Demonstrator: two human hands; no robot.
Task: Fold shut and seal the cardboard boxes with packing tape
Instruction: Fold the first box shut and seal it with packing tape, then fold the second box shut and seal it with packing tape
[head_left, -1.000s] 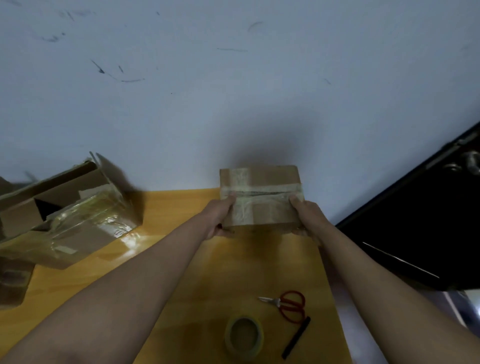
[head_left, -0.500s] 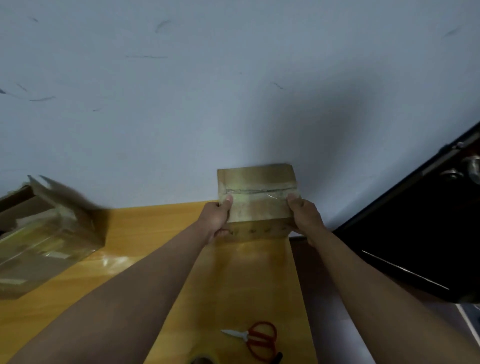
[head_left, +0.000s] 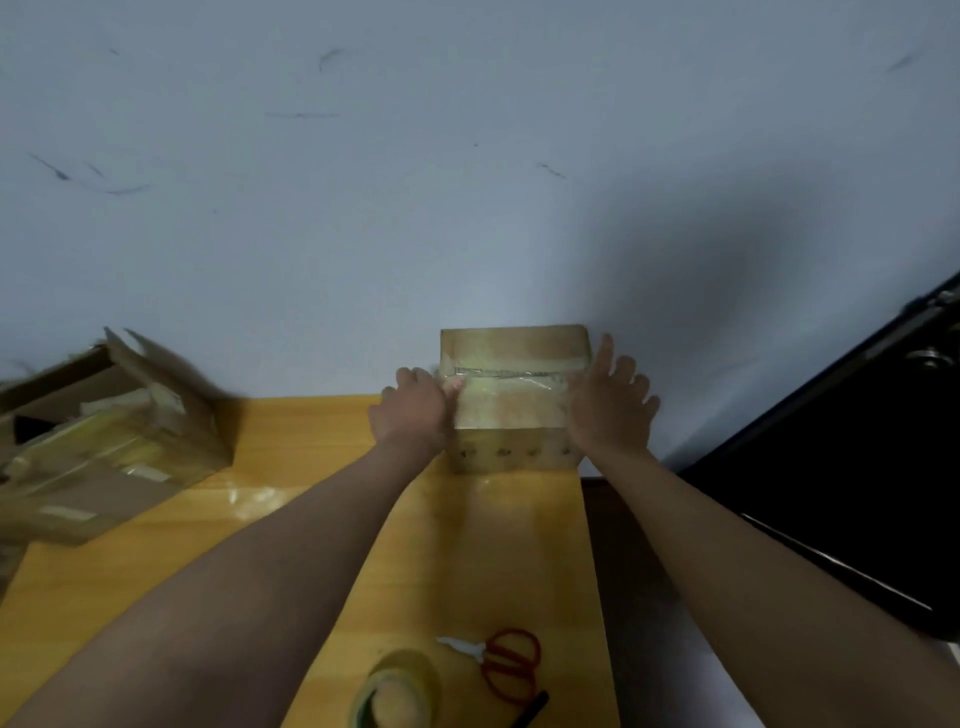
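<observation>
Left hand (head_left: 415, 410) curled against taped box (head_left: 511, 400) left side, thumb on top tape. Right hand (head_left: 608, 410) fingers spread, palm flat on box's right side. Box sits at table (head_left: 467, 545) far edge by wall, both arms extended.

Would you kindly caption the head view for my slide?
Both hands, left and right, flank a taped cardboard box on the wooden table.

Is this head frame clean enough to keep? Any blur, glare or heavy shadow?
Head view: dim, bluish light; a large soft shadow falls on the wall at right. The open box at far left is motion-smeared. Tape on the small box between the hands catches a pale glare, and so does the table. Wide-angle bending shows at the edges.
</observation>
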